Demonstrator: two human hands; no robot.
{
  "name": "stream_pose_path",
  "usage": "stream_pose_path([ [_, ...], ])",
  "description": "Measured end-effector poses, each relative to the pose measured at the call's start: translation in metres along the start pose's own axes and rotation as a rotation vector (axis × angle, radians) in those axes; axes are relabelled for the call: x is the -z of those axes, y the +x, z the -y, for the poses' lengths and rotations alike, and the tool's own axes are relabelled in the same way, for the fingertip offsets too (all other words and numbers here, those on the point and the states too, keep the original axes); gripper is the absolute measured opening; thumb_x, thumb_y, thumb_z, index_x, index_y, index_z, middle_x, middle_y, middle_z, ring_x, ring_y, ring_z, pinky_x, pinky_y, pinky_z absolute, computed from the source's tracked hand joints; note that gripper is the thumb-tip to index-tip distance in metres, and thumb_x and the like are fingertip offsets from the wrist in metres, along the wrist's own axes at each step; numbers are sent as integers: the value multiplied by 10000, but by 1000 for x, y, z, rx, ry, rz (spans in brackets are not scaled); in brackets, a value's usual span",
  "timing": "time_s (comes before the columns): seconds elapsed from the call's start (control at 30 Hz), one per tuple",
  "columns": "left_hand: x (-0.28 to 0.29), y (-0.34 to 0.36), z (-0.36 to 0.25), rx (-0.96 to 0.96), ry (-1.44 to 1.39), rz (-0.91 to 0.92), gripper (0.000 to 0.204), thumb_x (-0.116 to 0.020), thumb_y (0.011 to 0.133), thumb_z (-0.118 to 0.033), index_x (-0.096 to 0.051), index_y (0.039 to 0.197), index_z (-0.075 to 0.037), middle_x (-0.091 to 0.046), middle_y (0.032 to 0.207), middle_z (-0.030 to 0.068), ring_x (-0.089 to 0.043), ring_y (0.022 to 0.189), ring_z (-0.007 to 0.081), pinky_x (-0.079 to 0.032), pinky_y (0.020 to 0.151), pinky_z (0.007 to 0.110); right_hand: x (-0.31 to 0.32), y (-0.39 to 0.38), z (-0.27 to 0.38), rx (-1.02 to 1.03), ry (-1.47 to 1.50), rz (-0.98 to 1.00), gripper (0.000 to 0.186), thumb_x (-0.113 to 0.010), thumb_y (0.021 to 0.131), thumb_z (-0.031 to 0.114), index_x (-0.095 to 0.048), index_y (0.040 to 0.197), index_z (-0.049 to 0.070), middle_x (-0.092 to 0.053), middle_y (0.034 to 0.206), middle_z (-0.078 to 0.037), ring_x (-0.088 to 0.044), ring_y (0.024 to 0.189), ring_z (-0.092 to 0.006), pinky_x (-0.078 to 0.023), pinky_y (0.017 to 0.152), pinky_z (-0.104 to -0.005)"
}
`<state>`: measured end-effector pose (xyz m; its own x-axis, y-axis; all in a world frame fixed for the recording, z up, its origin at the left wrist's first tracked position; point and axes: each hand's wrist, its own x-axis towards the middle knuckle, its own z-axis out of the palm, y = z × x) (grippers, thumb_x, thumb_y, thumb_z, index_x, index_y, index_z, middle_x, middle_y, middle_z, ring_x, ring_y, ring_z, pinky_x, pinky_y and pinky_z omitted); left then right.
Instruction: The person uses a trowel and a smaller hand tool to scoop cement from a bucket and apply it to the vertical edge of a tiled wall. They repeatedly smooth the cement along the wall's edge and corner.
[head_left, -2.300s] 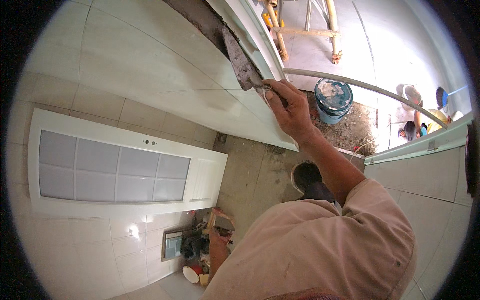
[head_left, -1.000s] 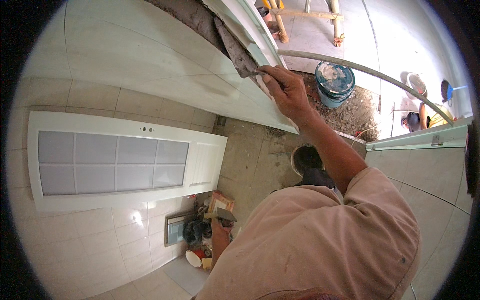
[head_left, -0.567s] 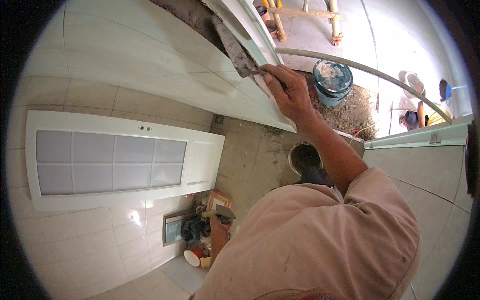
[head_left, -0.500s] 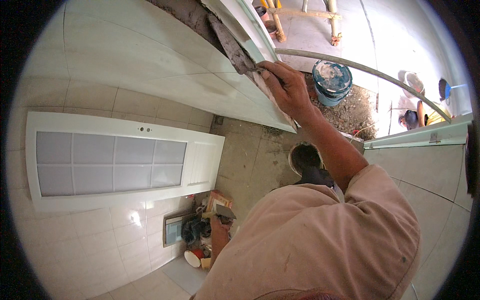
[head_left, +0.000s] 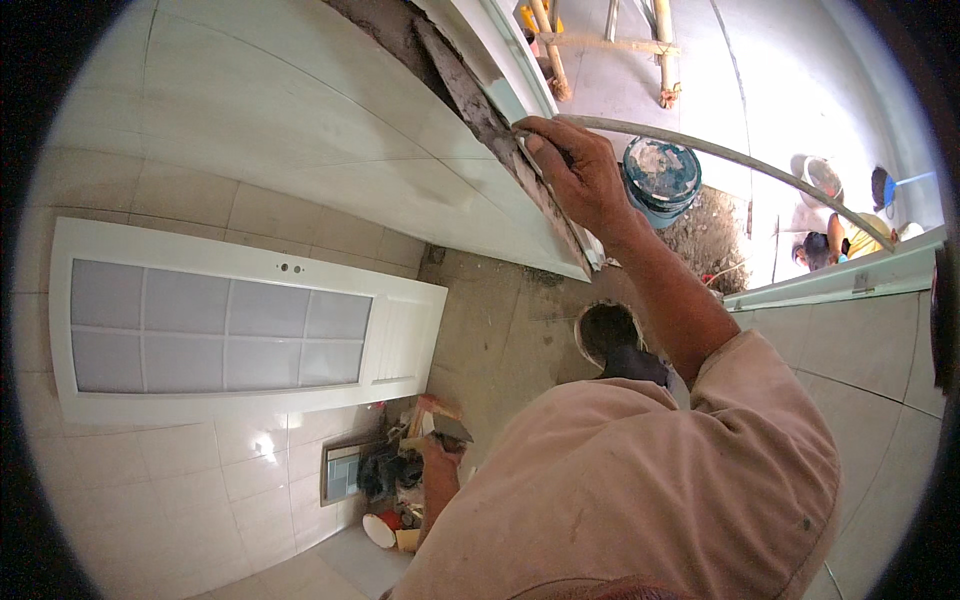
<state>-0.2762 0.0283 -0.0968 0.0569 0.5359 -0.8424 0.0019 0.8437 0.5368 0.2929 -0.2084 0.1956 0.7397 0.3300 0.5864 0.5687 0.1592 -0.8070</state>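
Head cam, right hand [head_left: 578,170]: clenched on trowel [head_left: 470,103], blade along wall gap [head_left: 388,38]
Left hand [head_left: 440,455]: wrapped round flat grey tool [head_left: 453,429]
Bucket [head_left: 662,175]: pretty splattered up top

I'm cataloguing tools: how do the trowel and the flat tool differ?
The trowel in the right hand looks long and tapering; the flat tool in the left hand, squarer. The trowel lies along the wall edge, the flat tool away from it. Both look greyish.

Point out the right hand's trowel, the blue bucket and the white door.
Trowel [head_left: 467,95]: head view, middle of the blade.
Blue bucket [head_left: 662,172]: head view, its smeared top.
White door [head_left: 265,308]: head view, one of its panes.
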Motion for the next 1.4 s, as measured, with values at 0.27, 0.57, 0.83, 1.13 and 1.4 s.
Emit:
stream_pose_path([
  [0.27,-6,14,1,54,139,24,348,-382,1029,-334,-590,1100,-64,-643,916,108,-616,660,266,-521,541,442,4,-22,32,-19,84,118,233,-606,981,145,-679,1136,-13,-664,862,-166,-652,775,-259,-511,733,-376],
  [0.57,-29,21,2,34,93,92,355,-371,1031,-318,-580,1117,-44,-629,955,112,-607,721,256,-515,591,426,1,-7,32,20,-28,86,252,-589,983,170,-685,1125,-15,-675,886,-204,-678,795,-294,-515,749,-383],
  [0.83,-41,24,-2,48,48,81,365,-367,1032,-319,-576,1144,-41,-623,1008,114,-601,789,262,-513,638,432,10,63,81,-31,106,-8,263,-574,996,191,-696,1117,-9,-685,835,-157,-643,765,-190,-514,732,-354],
  [1.13,-49,27,-2,59,33,90,378,-362,1033,-319,-570,1174,-37,-616,1067,116,-595,865,268,-510,692,439,-7,68,106,94,-125,-55,280,-576,999,182,-673,1151,-33,-668,888,-158,-648,792,-233,-508,736,-355],
  [1.4,-45,30,-6,42,3,103,391,-358,1034,-320,-565,1200,-34,-610,1120,118,-589,932,273,-507,740,445,1,64,123,39,-48,-95,281,-587,986,202,-690,1125,-19,-703,907,-219,-710,825,-309,-542,782,-396],
])
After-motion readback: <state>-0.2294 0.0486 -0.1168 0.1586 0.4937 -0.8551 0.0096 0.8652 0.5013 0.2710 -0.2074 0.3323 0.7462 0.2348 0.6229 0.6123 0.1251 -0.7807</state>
